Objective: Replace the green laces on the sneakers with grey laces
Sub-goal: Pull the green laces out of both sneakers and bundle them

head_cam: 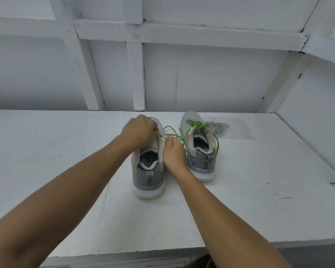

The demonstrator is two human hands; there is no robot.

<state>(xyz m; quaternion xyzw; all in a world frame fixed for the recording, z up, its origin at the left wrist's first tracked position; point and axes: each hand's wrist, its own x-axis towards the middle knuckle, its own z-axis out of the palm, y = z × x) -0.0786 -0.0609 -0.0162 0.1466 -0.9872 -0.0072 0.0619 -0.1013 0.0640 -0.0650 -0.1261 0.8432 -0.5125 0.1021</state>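
Observation:
Two grey sneakers stand heel-toward-me on the white table (46, 151). My left hand (138, 130) curls over the tongue and lace area of the left sneaker (148, 171). My right hand (174, 153) grips that shoe's right side near its collar. A loose green lace (172, 131) trails from between my hands toward the right sneaker. The right sneaker (199, 151) still has its green lace (196, 125) threaded, with ends hanging down its sides. A bundle of grey laces (219, 126) lies just beyond the right sneaker.
A clear plastic bag (238, 130) lies under and beside the grey laces. A white panelled wall (162, 74) rises behind the table and another closes in on the right. The table's front edge runs close to me.

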